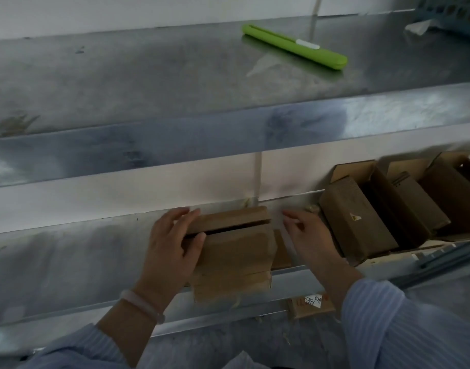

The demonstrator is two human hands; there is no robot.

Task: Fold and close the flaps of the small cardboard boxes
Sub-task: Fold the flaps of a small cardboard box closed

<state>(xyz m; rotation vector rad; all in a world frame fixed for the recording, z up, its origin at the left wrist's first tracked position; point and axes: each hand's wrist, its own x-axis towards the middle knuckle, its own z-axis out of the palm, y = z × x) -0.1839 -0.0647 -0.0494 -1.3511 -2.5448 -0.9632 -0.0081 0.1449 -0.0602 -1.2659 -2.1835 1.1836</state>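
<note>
Now the left hand (172, 243) grips the small box (234, 251) on the metal desk (69, 262), fingers curled over its top flap (228, 219). A dark gap shows there, so press that flap down flat, I think. The right hand (308, 238) is just beside the box, fingers loose, holding nothing. More open boxes (361, 217) sit farther right.
</note>
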